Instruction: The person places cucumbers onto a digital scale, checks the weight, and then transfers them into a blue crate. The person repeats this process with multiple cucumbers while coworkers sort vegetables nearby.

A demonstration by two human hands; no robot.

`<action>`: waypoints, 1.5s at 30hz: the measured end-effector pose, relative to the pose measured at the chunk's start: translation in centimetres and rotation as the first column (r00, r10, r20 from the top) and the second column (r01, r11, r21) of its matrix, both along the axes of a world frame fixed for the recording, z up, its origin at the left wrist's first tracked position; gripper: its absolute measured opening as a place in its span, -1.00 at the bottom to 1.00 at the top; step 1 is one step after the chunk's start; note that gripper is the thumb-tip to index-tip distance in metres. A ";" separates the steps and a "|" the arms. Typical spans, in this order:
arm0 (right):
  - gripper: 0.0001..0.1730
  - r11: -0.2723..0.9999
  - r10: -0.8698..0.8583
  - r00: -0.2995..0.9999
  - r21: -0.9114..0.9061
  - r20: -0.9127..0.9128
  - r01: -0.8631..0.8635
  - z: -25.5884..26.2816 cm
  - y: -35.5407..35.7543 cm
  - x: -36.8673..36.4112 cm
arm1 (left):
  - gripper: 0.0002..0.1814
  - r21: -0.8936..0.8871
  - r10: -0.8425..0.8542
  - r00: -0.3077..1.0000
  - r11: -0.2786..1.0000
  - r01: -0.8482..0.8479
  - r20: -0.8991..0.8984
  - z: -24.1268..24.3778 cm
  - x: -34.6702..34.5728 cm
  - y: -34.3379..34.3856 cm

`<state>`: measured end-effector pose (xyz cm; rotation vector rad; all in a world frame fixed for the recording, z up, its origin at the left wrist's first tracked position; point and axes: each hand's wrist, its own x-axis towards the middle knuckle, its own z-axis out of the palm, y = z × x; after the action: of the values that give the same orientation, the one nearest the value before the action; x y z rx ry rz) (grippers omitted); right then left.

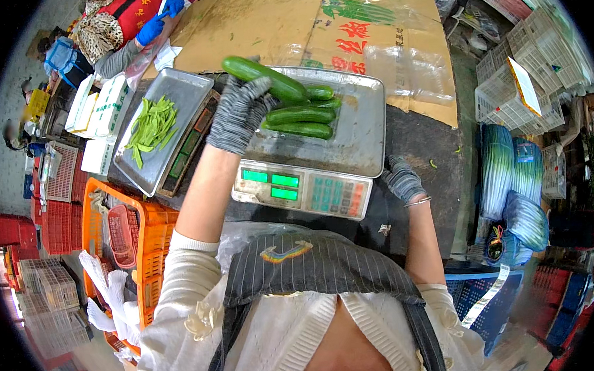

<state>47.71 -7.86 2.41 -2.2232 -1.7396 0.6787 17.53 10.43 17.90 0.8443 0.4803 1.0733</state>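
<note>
My left hand (241, 112), in a grey knit glove, holds a large green cucumber (265, 80) above the steel pan (360, 130) of a digital weighing scale. Several more cucumbers (300, 115) lie side by side on that pan, partly hidden by the held one and my glove. The scale's front panel (302, 187) has lit green displays and a keypad. My right hand (402, 179), gloved alike, rests on the dark tabletop (432, 192) against the scale's near right corner. Its fingertips are partly hard to make out, and I cannot tell whether they grip the scale.
Left of the scale, a second scale's steel tray (145, 169) bears flat green pods (153, 125). Flattened cardboard (246, 30) covers the far table. An orange crate (150, 245) stands at my left, bundled green onions (500, 173) at right. Across the table is a person's blue-gloved hand (151, 30).
</note>
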 end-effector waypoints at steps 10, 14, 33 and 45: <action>-0.63 0.999 0.018 1.000 0.027 -0.022 -0.017 3.9 -0.2 -1.3 | -0.56 0.830 0.771 0.365 0.558 0.010 -0.522 -0.7 1.9 -1.1; -0.63 1.000 -0.021 0.998 0.010 0.055 0.021 2.5 -0.3 -1.0 | -0.60 0.768 0.770 0.227 0.467 0.439 -0.597 0.8 0.3 0.7; -0.56 0.999 -0.016 0.998 -0.027 0.058 0.018 2.3 0.0 -1.1 | -0.63 0.658 0.672 0.274 0.418 0.627 -0.688 -0.4 4.8 1.4; -0.60 0.999 0.022 1.000 0.045 0.010 -0.022 2.4 -0.2 -0.9 | -0.65 0.699 0.541 0.444 0.538 0.470 -0.715 0.0 3.8 0.9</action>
<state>46.83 -8.10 4.78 -2.1844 -1.7687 0.6280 21.34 11.29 17.86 2.4538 0.8967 0.7363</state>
